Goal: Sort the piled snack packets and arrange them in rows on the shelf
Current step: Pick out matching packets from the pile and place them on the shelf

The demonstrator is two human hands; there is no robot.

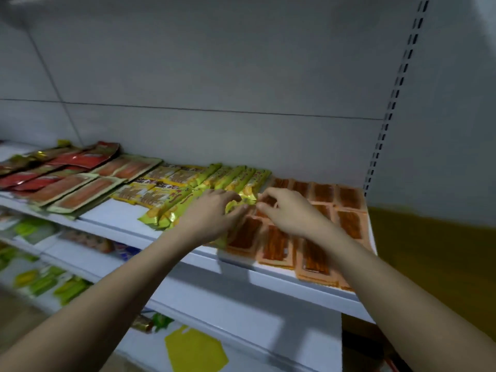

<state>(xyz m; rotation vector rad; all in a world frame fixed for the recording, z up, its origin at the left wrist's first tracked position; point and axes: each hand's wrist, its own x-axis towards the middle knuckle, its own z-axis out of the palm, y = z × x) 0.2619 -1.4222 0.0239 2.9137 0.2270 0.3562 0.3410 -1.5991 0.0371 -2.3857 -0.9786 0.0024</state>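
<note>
A person's left hand point(212, 210) and right hand point(281, 210) meet over a green-and-gold snack packet point(237, 204) on the white shelf point(128, 221), fingertips of both curled and pinching its crinkled near end. Its long axis appears to run away toward the back wall, in line with the green row point(236, 178). Orange packets point(322, 226) crowd its right side; bare shelf lies front-left.

Both arms reach forward; left grip point(212, 216) and right grip point(284, 210) meet, fingers curled.
</note>
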